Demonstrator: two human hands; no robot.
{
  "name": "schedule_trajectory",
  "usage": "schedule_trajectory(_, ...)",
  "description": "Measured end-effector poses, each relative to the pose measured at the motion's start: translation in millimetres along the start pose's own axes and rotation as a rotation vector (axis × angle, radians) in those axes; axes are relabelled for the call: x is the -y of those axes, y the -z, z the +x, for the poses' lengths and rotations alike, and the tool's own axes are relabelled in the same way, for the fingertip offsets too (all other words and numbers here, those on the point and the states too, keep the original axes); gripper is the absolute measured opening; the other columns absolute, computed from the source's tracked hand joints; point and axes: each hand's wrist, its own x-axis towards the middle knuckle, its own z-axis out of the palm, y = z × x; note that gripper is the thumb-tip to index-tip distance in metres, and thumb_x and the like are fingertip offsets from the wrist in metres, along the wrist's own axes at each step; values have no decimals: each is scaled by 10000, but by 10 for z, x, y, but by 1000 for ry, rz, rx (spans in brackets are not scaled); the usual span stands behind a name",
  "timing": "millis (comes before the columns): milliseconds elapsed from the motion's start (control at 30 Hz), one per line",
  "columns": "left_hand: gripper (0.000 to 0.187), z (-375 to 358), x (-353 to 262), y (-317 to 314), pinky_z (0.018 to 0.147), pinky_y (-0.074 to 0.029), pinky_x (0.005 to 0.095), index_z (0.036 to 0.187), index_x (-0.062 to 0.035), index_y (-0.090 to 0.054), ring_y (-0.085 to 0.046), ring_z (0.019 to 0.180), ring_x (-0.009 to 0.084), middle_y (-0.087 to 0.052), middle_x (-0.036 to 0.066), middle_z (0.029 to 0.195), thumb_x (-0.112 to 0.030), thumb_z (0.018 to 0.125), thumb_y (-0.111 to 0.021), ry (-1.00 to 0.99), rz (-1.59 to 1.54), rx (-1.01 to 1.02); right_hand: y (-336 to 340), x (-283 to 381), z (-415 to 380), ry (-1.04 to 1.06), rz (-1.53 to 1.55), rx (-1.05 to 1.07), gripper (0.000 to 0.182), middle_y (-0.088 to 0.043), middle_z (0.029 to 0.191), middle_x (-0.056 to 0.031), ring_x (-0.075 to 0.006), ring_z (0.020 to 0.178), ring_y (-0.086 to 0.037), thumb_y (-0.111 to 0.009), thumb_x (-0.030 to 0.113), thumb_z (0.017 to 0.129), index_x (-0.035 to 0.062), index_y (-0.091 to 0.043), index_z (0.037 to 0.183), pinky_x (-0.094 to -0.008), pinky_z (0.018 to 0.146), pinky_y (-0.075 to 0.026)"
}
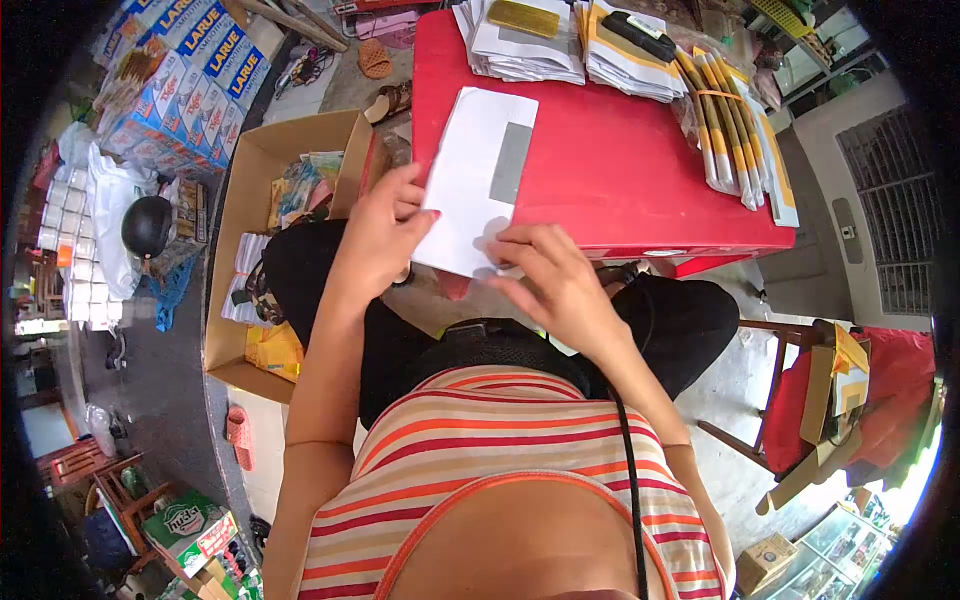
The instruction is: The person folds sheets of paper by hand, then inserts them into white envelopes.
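White window envelope lies at the red table's near edge; your left hand and right hand pinch its lower end. Overhang there could let it slip off.

Grey concrete floor all round a low red table. Left of that table, an open cardboard box; farther left, stacked blue-and-white printed cartons and a black helmet. Right of the table, a wooden chair piled with red cloth, and beyond it a pale wall with a metal grille. Bright daylight at the far lower right.
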Motion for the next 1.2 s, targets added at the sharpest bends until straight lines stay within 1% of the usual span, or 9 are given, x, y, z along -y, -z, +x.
schedule_trajectory(133,598,-70,45,-189,828,-528,267,1444,41,-454,-653,960,131,-673,90,1115,-1,895,-686,86,-425,182,-91,77,1,39,28,71,484,-572,1129,-149,-355,1027,-577,-806,192,782,18,-601,1184,-438,895,-489)
schedule_trajectory(300,566,-128,-88,-351,799,-541,263,1424,46,-468,-673,932,139,-668,103,1133,22,898,-676,86,-608,241,-87,55,-90,-91,19,55,426,-553,1115,-149,-346,970,-619,-784,78,793,26,-545,1141,-419,811,-528)
schedule_trajectory(367,564,-116,-86,-369,788,-543,262,1431,40,-461,-673,931,136,-667,105,1134,-7,913,-678,92,-624,258,-23,68,-93,-174,129,41,373,-540,1082,-140,-312,890,-631,-746,23,799,24,-533,1105,-386,740,-533)
schedule_trajectory(600,564,-30,-8,-399,716,-547,246,1482,15,-387,-663,963,122,-658,112,1128,-155,1002,-629,203,-685,236,92,76,-136,-261,197,51,354,-530,1044,-134,-300,848,-616,-749,27,807,25,-539,1091,-369,722,-523)
schedule_trajectory(767,521,-93,-123,-477,756,-573,276,1481,-1,-382,-667,966,161,-637,137,1183,-144,1023,-586,159,-702,206,51,127,-138,-79,58,39,328,-539,1041,-132,-310,889,-618,-758,47,815,20,-548,1066,-389,756,-520)
schedule_trajectory(900,493,-89,-127,-482,797,-591,320,1465,4,-394,-666,1013,208,-616,157,1232,-133,1026,-573,179,-719,188,66,155,-129,-99,96,40,293,-548,1020,-136,-303,877,-624,-743,31,817,11,-558,1043,-381,749,-522)
schedule_trajectory(1067,462,-92,-165,-432,816,-600,338,1448,9,-416,-646,1096,215,-613,148,1252,-116,1027,-561,197,-778,287,100,163,-145,-267,277,-19,210,-591,958,-115,-234,783,-630,-694,-4,833,-1,-571,1004,-336,717,-513)
schedule_trajectory(1100,451,-95,-177,-432,825,-600,339,1442,4,-424,-646,1094,213,-614,142,1253,-118,1029,-558,190,-769,305,118,186,-135,-302,298,-9,224,-580,938,-151,-302,808,-624,-685,22,832,-2,-558,1015,-384,741,-515)
schedule_trajectory(1200,432,-102,-161,-446,844,-599,341,1430,-5,-436,-645,1096,208,-615,134,1257,-120,1031,-554,177,-756,330,146,217,-130,-374,343,-13,205,-584,945,-141,-272,805,-630,-680,22,841,1,-565,1009,-374,738,-518)
